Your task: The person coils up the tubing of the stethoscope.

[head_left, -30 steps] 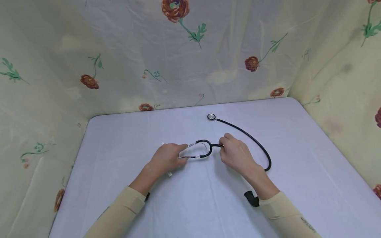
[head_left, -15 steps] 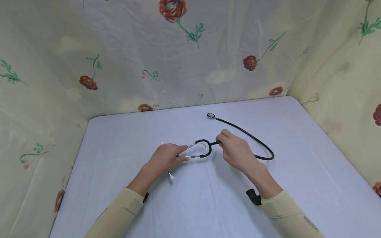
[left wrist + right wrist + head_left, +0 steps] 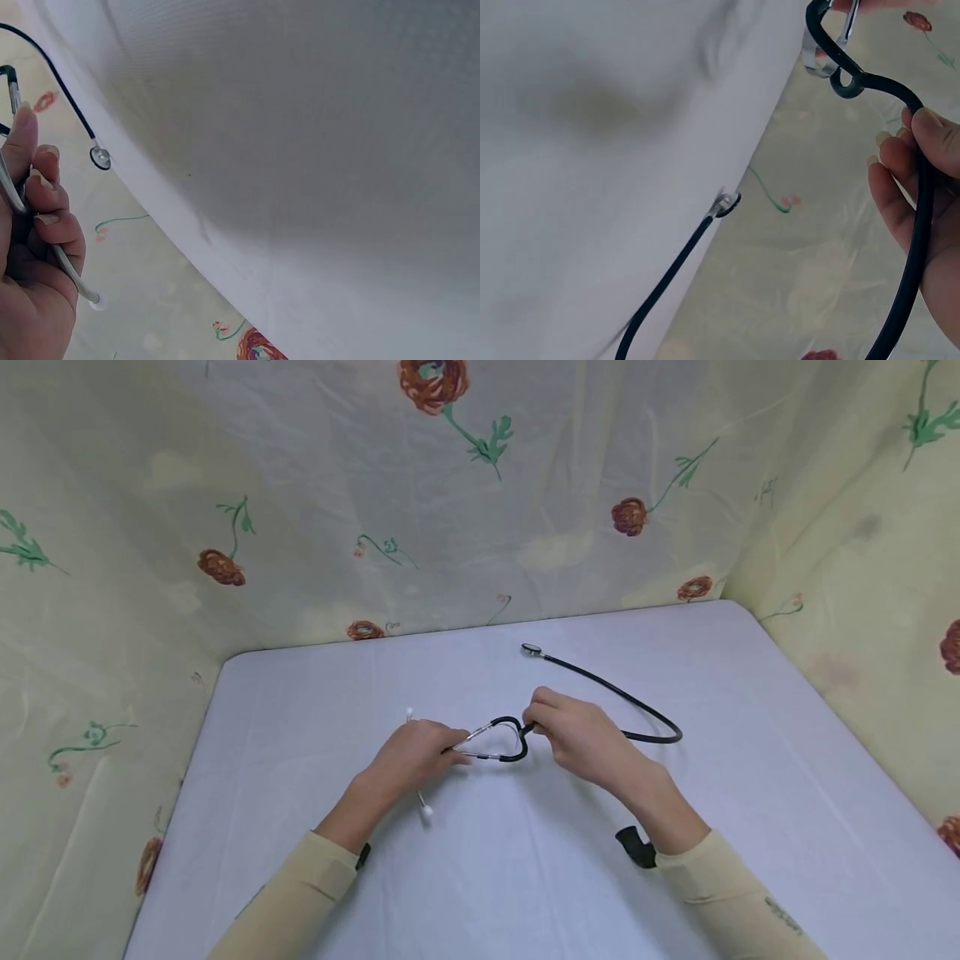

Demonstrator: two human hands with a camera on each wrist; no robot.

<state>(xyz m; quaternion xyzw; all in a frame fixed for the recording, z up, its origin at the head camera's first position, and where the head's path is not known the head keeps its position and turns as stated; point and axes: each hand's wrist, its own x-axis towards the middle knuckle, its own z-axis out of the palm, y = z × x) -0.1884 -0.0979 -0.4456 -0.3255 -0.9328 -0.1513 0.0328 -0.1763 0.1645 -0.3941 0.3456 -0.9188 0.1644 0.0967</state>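
Observation:
A black stethoscope [image 3: 651,738] stretches between both hands over the table. My left hand [image 3: 408,764] grips its metal ear tubes, and the white ear tips [image 3: 427,814] stick out on either side of the fist. In the left wrist view, fingers curl round one ear tube [image 3: 69,270]. My right hand [image 3: 588,737] pinches the black tubing just beyond the Y-joint; the right wrist view shows thumb and fingers on the tube [image 3: 919,202]. From there the tubing bends round at the right and runs back to the round chest piece [image 3: 531,649], which sits tilted near the far edge.
A white cloth covers the table [image 3: 510,877]. Floral curtains [image 3: 300,527] hang behind it and along both sides. A black wrist strap piece [image 3: 636,847] shows at the right cuff.
My right hand has moved left toward the Y-joint, nearer the left hand. The tubing's bend has drawn up and away from me, the chest piece has tipped, and the ear tips show more.

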